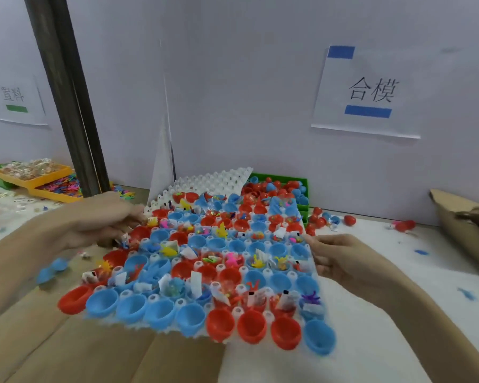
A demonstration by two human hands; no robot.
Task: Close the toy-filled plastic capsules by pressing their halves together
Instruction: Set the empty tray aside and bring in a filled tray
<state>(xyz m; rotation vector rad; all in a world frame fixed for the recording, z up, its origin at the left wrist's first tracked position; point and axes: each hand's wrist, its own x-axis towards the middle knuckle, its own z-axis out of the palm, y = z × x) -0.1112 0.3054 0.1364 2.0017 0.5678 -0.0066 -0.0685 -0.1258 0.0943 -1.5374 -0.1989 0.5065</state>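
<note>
both hands (pixel 103 222) (pixel 340 258) pinch the blurred capsule tray (pixel 161 326) edges; fingertips partly hidden

Figure: the person's two bare forearms and hands as seen from the head camera. Left hand (pixel 105 219) and right hand (pixel 340 258) carry no gloves, rings, watch or wristbands; no sleeve cuff shows on either forearm up to the frame edge. Left hand is motion-blurred, so its nails and finer surface detail cannot be told
</note>
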